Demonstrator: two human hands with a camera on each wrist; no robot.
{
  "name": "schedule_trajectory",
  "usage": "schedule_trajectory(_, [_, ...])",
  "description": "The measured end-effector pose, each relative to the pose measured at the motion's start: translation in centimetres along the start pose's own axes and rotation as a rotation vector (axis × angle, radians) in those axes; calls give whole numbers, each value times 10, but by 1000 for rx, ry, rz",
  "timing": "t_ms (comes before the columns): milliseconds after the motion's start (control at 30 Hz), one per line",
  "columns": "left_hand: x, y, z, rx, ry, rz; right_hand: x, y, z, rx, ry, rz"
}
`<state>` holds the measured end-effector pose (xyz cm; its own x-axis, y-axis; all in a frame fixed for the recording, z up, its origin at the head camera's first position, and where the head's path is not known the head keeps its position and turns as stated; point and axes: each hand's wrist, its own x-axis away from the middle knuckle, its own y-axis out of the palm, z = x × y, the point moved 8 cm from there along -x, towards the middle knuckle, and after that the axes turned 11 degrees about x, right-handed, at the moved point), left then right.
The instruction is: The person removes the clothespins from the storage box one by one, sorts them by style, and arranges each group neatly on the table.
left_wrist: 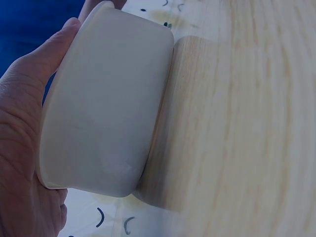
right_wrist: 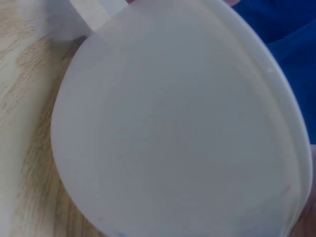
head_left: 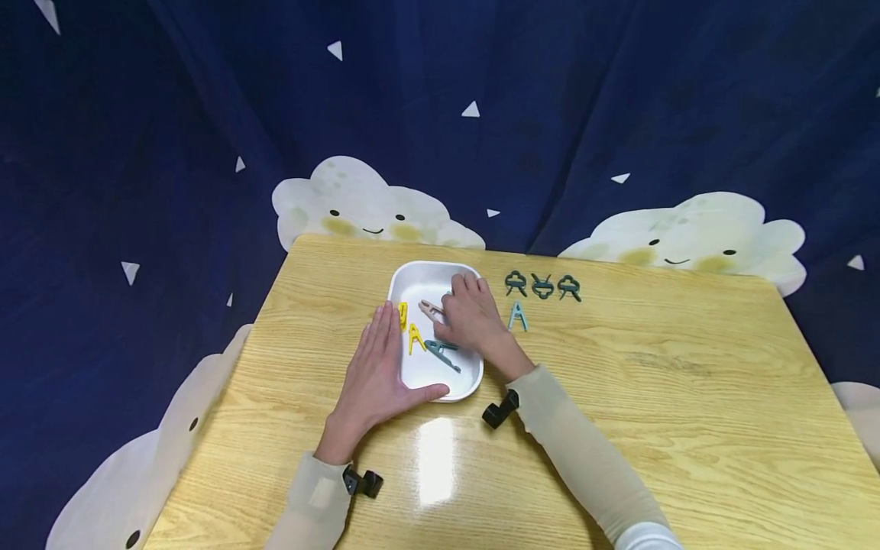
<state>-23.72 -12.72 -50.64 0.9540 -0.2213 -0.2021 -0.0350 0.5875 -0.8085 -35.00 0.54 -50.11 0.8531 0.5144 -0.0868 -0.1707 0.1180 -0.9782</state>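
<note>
A white tray (head_left: 471, 382) sits on the table with several clothespins in it. My left hand (head_left: 374, 374) rests along its left side with straight fingers, the thumb lying on the near rim. In the left wrist view the palm borders the tray's outer wall (left_wrist: 108, 98). My right hand (head_left: 474, 313) reaches inside from the right, fingers bent downward; I cannot tell whether they pinch anything. Partly beneath it lies a beige clothespin (head_left: 430, 310). Nearby are a grey-green clothespin (head_left: 443, 355), a yellow clothespin (head_left: 415, 338) and another yellow one (head_left: 402, 315) by the left wall.
Right of the tray, three dark green clips (head_left: 542, 287) lie in a row on the wooden table (head_left: 653, 420). Below the row is a light blue clothespin (head_left: 518, 315), close to my right wrist. A dark blue curtain (head_left: 536, 137) with clouds hangs behind the far edge.
</note>
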Motion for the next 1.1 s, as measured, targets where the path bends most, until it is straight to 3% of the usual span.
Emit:
schedule_trajectory(867, [1,-1,0,1,-15,-3,14,-13,7,-113,102,123])
schedule_trajectory(1100, [0,-1,1,9,-4,7,24,-19,10,-185,141,223])
